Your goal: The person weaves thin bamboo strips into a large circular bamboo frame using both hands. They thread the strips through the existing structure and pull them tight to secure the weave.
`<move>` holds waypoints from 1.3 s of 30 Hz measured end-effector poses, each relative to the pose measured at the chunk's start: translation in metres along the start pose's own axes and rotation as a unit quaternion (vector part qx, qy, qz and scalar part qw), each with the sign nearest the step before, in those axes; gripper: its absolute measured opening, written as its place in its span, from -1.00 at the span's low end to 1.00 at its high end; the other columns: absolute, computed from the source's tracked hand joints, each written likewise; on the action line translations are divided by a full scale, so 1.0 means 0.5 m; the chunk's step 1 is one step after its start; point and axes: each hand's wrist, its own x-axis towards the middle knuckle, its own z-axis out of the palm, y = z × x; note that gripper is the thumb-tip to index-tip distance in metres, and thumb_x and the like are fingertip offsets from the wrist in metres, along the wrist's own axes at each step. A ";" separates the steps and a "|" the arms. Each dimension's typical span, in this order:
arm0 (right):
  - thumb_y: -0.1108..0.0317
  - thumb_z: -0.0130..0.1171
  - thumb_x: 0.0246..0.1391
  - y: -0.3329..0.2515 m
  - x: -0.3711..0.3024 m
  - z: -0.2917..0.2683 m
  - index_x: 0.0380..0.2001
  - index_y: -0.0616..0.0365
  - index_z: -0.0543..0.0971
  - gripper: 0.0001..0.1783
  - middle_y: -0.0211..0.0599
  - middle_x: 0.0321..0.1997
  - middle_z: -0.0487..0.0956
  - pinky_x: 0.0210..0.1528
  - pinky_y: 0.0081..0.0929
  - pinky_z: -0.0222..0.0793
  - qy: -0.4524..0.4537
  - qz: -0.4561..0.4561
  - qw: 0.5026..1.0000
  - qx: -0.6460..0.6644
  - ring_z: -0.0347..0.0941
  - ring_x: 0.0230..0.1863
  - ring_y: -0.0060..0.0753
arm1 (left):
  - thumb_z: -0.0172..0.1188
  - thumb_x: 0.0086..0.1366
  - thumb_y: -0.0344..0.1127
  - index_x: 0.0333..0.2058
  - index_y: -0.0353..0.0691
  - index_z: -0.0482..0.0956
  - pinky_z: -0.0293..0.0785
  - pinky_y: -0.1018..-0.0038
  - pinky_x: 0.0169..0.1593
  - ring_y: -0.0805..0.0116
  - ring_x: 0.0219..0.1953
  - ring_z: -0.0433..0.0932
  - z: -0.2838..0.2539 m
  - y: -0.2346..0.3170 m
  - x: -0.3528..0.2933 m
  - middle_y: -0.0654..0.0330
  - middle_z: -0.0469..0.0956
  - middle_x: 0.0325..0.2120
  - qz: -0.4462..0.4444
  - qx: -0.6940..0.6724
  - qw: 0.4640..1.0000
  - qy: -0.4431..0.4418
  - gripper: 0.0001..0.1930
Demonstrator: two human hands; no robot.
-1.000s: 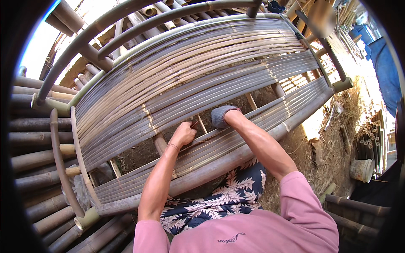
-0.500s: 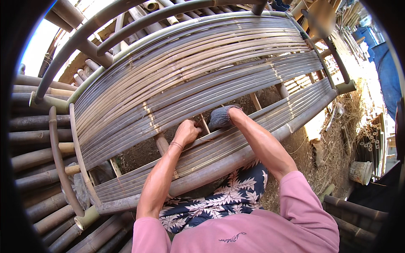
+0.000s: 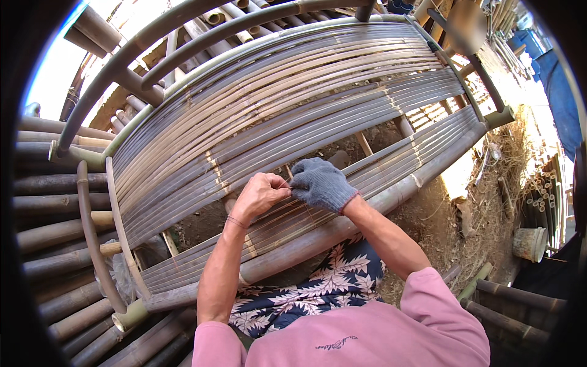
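Observation:
Both hands meet above a long bamboo bench seat [image 3: 293, 116] made of narrow grey and tan slats. My left hand [image 3: 264, 194], bare, has thumb and fingers pinched together. My right hand [image 3: 323, 183] wears a grey knit glove, its fingers closed and almost touching the left fingertips. A thin brownish strand seems to run by the fingers, but what each pinch holds is too small to make out. Beneath the hands is the gap between the main slats and the front band of slats [image 3: 379, 183], with a wooden crosspiece [image 3: 363, 144] in it.
A thick bamboo pole [image 3: 287, 248] forms the bench's near edge. Curved bamboo rails [image 3: 202, 46] rise at the far side. Bamboo poles [image 3: 58, 235] lie stacked at left. A dirty bucket [image 3: 529, 244], blue cloth [image 3: 557, 101] and cut bamboo pieces [image 3: 541, 192] are at right.
My gloved right hand has come up out of the gap between the slats, over to my left hand. The left hand has risen slightly, and its fingertips now meet the glove.

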 end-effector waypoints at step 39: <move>0.12 0.15 0.18 -0.042 -0.196 0.017 -0.23 0.21 0.60 -0.66 0.04 -0.31 0.65 -0.06 -0.07 0.49 -0.140 0.218 0.963 0.076 0.60 -0.14 0.11 | -0.08 0.47 0.00 -0.20 -0.05 0.68 0.09 0.05 0.10 0.10 -0.12 0.59 0.156 -0.056 -0.055 0.13 0.68 -0.32 -0.032 0.177 0.972 0.154 -0.62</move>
